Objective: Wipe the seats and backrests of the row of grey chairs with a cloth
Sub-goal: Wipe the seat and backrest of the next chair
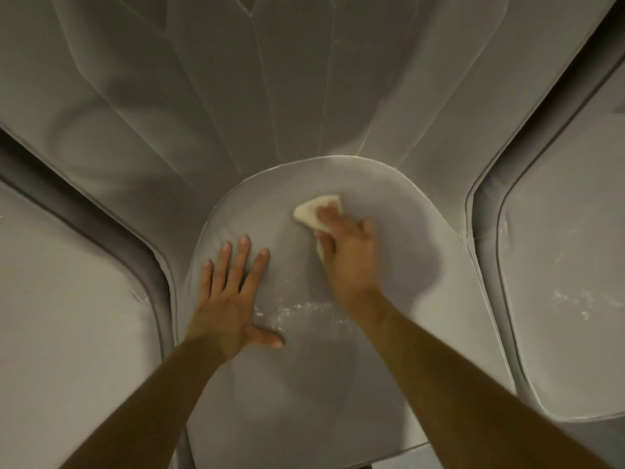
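A grey upholstered seat [422, 299] fills the middle of the head view, with its ribbed backrest [270, 96] rising behind it. My right hand [348, 255] presses a small cream cloth [313, 209] onto the far part of the seat, its fingers curled over the cloth. My left hand [230, 296] lies flat on the seat's left side with fingers straight and spread. Whitish dusty marks [297, 309] streak the seat between my two wrists.
A neighbouring grey seat [67, 299] sits to the left and another grey seat [568, 265] to the right, each split from the middle chair by a dark gap. Pale specks mark the right seat.
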Motion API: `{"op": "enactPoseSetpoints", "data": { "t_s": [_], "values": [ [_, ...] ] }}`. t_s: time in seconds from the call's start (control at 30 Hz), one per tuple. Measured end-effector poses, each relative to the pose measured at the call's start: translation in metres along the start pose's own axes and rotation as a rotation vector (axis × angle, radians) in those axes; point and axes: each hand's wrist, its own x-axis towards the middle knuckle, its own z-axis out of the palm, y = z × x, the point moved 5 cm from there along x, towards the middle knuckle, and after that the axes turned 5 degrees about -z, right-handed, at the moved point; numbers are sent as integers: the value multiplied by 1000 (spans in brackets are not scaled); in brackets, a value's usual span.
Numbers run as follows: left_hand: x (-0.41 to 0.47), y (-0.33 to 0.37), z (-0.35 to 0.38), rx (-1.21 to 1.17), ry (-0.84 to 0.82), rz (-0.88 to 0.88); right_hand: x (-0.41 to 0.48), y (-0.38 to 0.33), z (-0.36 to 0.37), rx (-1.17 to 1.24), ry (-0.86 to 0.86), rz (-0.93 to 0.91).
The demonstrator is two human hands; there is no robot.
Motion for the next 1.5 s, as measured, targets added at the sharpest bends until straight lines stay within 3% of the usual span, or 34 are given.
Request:
{"op": "enactPoseSetpoints", "data": {
  "t_s": [0.07,0.1,0.17,0.27,0.33,0.47,0.6,0.67,0.73,0.93,1.03,1.2,1.27,1.43,1.5],
  "values": [
    [-1,-1,-2,-8,5,24,-15,-29,8,-49,-150,-201],
    [-2,-2,-3,-17,8,36,-18,-28,3,-71,-146,-258],
    [-5,-7,-6,-32,9,44,-13,-13,-17,-19,-65,-236],
    [-5,-16,-6,-21,34,28,6,23,-49,94,216,100],
    [-2,-17,-1,-31,69,23,26,30,-61,-21,212,216],
    [2,-18,3,-74,114,38,56,12,-23,-18,102,177],
    [5,-18,5,-91,159,59,71,-44,24,87,121,63],
    [5,-19,7,-76,175,58,69,-52,35,115,118,109],
    [4,-19,8,-81,181,54,64,-62,41,147,74,108],
    [-8,-18,6,-142,205,67,50,-92,54,76,-339,-280],
    [-21,-22,5,-183,247,34,41,-74,11,137,-182,-339],
    [-24,-26,10,-133,233,-15,23,20,-63,-33,254,77],
    [-23,-25,9,-125,204,-33,20,43,-66,-84,226,148],
    [-19,-23,8,-127,187,-17,24,41,-44,65,254,245],
    [-18,-24,9,-126,198,-14,33,15,-23,90,162,147]
  ]
}}
